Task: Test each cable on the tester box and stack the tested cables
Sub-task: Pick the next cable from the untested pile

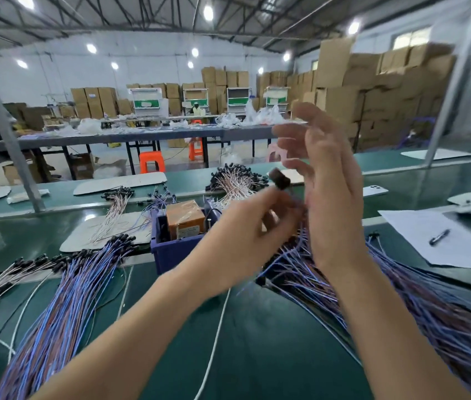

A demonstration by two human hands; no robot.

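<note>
My left hand (253, 226) pinches a cable just below its dark connector (279, 178), holding it up above the bench. Beside it, my right hand (325, 180) is raised with its fingers spread and blurred, holding nothing that I can make out. The tester box (184, 219), orange-brown, sits in a dark blue bin (170, 249) just left of my left hand. A big pile of blue and purple cables (401, 301) lies on the right under my right forearm. A second pile of blue cables (64, 298) fans out at the left.
White-pink cable bundles (235, 180) lie behind the bin on the green bench (257, 342). Paper with a pen (439, 236) and a phone (374, 191) lie at the right. A metal post (12, 145) stands at the left. A white cord (214, 342) runs down the bench.
</note>
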